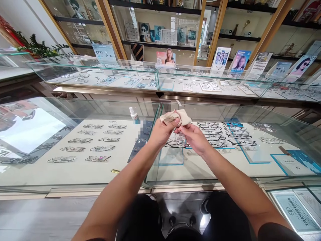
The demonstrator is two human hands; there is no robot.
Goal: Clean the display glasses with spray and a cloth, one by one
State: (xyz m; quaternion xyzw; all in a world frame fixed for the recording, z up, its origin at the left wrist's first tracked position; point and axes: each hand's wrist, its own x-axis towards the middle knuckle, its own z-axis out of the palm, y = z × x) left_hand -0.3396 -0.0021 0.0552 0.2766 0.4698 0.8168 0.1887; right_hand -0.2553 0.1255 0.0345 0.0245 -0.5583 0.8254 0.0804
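Over the glass counter, my left hand (160, 132) is closed on a beige cloth (185, 117), with the thumb pressed on top of it. A pair of eyeglasses (180, 117) with a thin reddish rim is partly wrapped in the cloth, and most of it is hidden. My right hand (195, 138) touches my left fingertips and pinches the lower edge of the eyeglasses. A pale strip, perhaps a temple tip or tag, sticks up behind the cloth. To the left, a white spray bottle (133, 113) stands upright on the counter.
The glass display counter (125, 179) holds several rows of eyeglasses (101, 148) on the left and dark frames (213, 134) on the right. A small gold-coloured piece (115, 171) lies near the front edge. Another glass case (105, 87) with advertising cards stands behind.
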